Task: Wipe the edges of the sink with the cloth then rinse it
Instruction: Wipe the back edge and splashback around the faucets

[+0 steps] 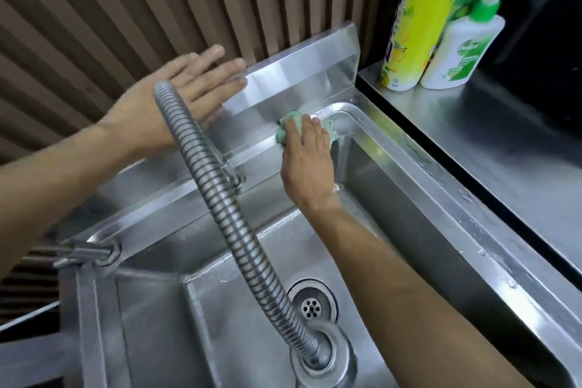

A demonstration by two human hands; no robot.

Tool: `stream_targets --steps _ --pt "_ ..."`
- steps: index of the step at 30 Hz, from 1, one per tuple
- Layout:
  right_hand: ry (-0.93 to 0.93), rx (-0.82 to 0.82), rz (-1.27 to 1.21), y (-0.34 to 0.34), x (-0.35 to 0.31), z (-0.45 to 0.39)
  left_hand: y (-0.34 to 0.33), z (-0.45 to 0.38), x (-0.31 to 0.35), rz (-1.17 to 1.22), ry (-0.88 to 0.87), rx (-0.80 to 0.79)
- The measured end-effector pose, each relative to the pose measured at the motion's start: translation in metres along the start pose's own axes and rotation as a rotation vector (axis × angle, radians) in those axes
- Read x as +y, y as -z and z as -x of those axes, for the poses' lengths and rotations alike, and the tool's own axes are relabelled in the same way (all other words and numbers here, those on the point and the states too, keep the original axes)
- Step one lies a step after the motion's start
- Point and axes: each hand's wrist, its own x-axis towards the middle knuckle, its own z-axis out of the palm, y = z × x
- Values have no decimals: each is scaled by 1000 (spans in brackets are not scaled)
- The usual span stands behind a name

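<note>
The right hand [307, 164] is pressing the green cloth [288, 129] onto the sink [441, 186] rim's back corner, centre frame, its fingers [310, 127] lying nearly flat over it. The left hand [176, 98], fingers straight and holding nothing, is resting against the steel backsplash [299, 72], upper left.

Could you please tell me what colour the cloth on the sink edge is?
Light green; the cloth shows best in the head view, under the right hand.

Right hand [307, 164] presses cloth [285, 131] on sink [409, 164] rim.
</note>
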Motion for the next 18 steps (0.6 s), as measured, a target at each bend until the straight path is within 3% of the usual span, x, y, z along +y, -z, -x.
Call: stream_targets --steps 4,8,11,14,18 --pt "-4 63 -131 1 6 0 -23 -51 -7 -86 -230 -94" --pt "-187 360 -570 4 -14 -12 -37 -50 -1 -102 -220 -50" --pt "-140 303 -649 -7 -45 -20 -39 -51 -2 -111 -231 0" --pt "-371 264 -804 -17 -60 -38 -40 -48 -1 -102 -228 10" --pt "-579 436 -946 1 -42 -80 -41 -50 -2 -108 -230 14"
